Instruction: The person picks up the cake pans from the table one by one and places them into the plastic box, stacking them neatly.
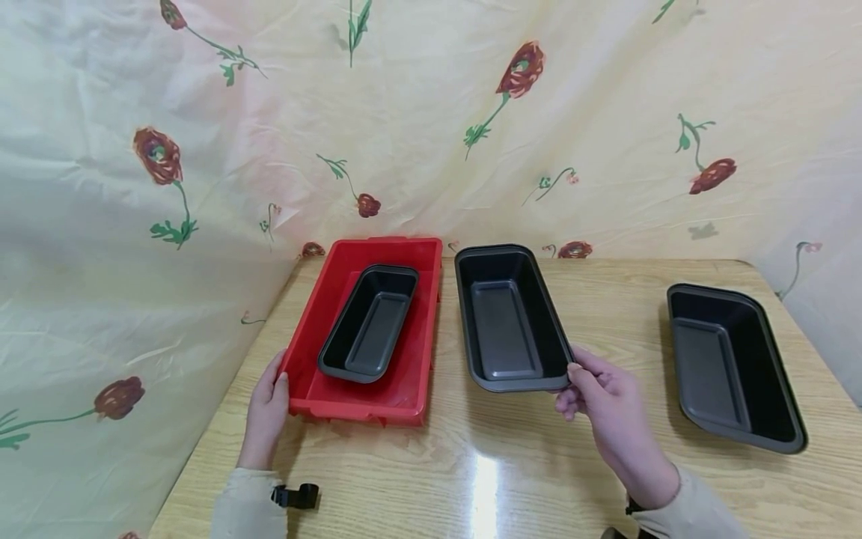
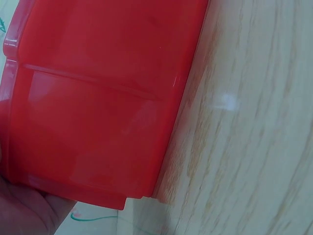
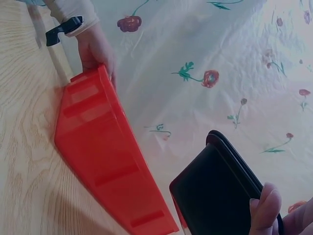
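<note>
A black loaf pan (image 1: 503, 329) is held up over the table, tilted, with my right hand (image 1: 616, 419) pinching its near right corner, thumb on the rim. To its left sits a red plastic tray (image 1: 313, 406), and a second black loaf pan (image 1: 380, 329) lies slantwise inside it. My left hand (image 1: 266, 408) grips the tray's left rim near the front corner. In the left wrist view the tray's outer wall (image 2: 98, 122) fills much of the picture. The right wrist view shows the held pan (image 3: 210, 196) beside the tray's side.
A third black loaf pan (image 1: 714, 367) stands on the right part of the wooden table (image 1: 539, 479). Flowered cloth (image 1: 417, 112) hangs behind the table and along its left side, close to the tray.
</note>
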Demonstrator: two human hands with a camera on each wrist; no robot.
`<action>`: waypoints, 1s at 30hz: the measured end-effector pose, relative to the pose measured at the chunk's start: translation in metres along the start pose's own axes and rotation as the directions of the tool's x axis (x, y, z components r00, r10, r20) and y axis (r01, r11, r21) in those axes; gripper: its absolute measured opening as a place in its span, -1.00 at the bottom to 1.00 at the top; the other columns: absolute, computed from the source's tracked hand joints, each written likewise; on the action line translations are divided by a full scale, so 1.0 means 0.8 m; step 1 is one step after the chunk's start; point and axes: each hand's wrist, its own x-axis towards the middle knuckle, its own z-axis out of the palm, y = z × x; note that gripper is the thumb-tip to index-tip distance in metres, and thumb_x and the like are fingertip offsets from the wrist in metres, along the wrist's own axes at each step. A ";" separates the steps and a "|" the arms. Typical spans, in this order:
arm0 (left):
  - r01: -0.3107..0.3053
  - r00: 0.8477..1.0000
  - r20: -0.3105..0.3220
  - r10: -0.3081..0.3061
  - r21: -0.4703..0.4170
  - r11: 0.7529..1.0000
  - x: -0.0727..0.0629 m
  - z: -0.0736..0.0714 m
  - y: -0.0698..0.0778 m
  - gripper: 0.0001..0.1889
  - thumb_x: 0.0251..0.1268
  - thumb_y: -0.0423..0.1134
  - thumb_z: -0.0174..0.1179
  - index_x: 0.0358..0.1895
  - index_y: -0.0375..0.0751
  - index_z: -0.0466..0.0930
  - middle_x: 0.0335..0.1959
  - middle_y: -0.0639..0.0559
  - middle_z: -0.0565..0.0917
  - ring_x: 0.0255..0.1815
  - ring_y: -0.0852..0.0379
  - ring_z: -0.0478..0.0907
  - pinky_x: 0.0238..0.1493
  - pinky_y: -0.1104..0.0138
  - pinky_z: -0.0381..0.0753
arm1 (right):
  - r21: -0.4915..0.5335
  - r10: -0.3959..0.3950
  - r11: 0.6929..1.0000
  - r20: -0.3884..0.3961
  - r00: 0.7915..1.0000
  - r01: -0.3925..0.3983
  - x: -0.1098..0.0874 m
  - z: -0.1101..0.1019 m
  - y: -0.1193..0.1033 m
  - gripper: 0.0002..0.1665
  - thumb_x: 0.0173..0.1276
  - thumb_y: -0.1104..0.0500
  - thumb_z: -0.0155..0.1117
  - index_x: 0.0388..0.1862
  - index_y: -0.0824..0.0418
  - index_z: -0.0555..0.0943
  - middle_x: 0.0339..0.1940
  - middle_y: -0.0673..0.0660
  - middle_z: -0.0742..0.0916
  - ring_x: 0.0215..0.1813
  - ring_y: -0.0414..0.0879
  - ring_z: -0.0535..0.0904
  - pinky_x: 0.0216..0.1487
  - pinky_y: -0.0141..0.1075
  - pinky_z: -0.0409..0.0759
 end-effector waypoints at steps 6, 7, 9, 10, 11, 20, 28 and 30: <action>-0.004 1.000 0.000 0.004 0.004 1.000 0.000 0.000 -0.001 -0.48 0.59 -0.31 -0.24 0.54 -0.14 0.07 0.50 -0.21 0.16 0.41 -0.19 0.19 0.35 -0.01 0.29 | -0.023 0.027 0.999 -0.001 1.000 -0.027 0.005 0.005 0.002 -0.51 0.53 0.34 -0.09 0.33 0.62 0.28 -0.54 0.11 0.72 -0.60 -0.20 0.56 -0.61 -0.39 0.54; -0.005 1.000 -0.001 0.005 0.006 1.000 0.000 0.000 -0.001 -0.48 0.59 -0.31 -0.24 0.54 -0.14 0.07 0.50 -0.21 0.17 0.41 -0.19 0.20 0.35 -0.01 0.29 | -0.025 0.032 0.999 0.002 1.000 -0.031 0.005 0.005 0.002 -0.51 0.53 0.34 -0.09 0.34 0.62 0.27 -0.54 0.10 0.72 -0.59 -0.20 0.56 -0.60 -0.39 0.54; -0.007 1.000 0.000 0.007 0.008 1.000 0.000 0.000 -0.001 -0.48 0.59 -0.31 -0.24 0.54 -0.15 0.07 0.49 -0.22 0.17 0.40 -0.19 0.20 0.35 -0.02 0.29 | -0.029 0.037 0.999 0.007 0.999 -0.037 0.006 0.006 0.003 -0.50 0.53 0.34 -0.09 0.34 0.61 0.26 -0.53 0.10 0.72 -0.59 -0.20 0.56 -0.60 -0.39 0.55; -0.009 1.000 0.000 0.009 0.007 1.000 0.000 0.001 -0.001 -0.48 0.59 -0.31 -0.24 0.54 -0.15 0.07 0.49 -0.22 0.17 0.40 -0.20 0.21 0.35 -0.03 0.29 | -0.028 0.040 0.999 0.010 0.999 -0.040 0.006 0.007 0.003 -0.50 0.53 0.33 -0.09 0.35 0.61 0.26 -0.53 0.09 0.72 -0.58 -0.20 0.56 -0.59 -0.39 0.55; -0.010 1.000 0.002 0.010 0.003 1.000 0.000 0.001 -0.001 -0.48 0.59 -0.31 -0.24 0.54 -0.15 0.07 0.49 -0.22 0.17 0.40 -0.19 0.20 0.35 -0.03 0.29 | -0.026 0.042 0.999 0.011 0.999 -0.041 0.007 0.007 0.003 -0.49 0.53 0.33 -0.09 0.35 0.61 0.25 -0.52 0.09 0.72 -0.58 -0.20 0.56 -0.59 -0.39 0.55; -0.003 1.000 0.009 0.003 -0.001 1.000 -0.001 0.000 -0.001 -0.48 0.60 -0.28 -0.25 0.55 -0.12 0.05 0.50 -0.20 0.15 0.41 -0.18 0.20 0.34 0.01 0.30 | -0.016 0.046 0.999 0.010 0.999 -0.046 0.009 0.014 0.000 -0.49 0.54 0.32 -0.08 0.37 0.58 0.26 -0.51 0.10 0.73 -0.57 -0.20 0.56 -0.58 -0.40 0.56; 0.004 1.000 0.012 -0.003 -0.007 1.000 -0.001 0.000 0.001 -0.47 0.60 -0.25 -0.25 0.56 -0.04 0.03 0.51 -0.18 0.14 0.40 -0.21 0.20 0.30 -0.01 0.34 | -0.005 0.052 0.999 0.019 0.998 -0.052 0.011 0.022 -0.003 -0.50 0.53 0.33 -0.08 0.37 0.56 0.28 -0.51 0.10 0.73 -0.58 -0.20 0.56 -0.57 -0.40 0.56; 0.004 1.000 0.012 -0.004 -0.008 1.000 -0.001 0.000 0.001 -0.47 0.60 -0.26 -0.25 0.56 -0.04 0.02 0.51 -0.18 0.14 0.40 -0.21 0.20 0.30 -0.02 0.34 | -0.002 0.051 0.999 0.020 0.999 -0.051 0.011 0.025 -0.003 -0.50 0.53 0.33 -0.09 0.36 0.57 0.28 -0.52 0.09 0.73 -0.58 -0.20 0.56 -0.57 -0.41 0.56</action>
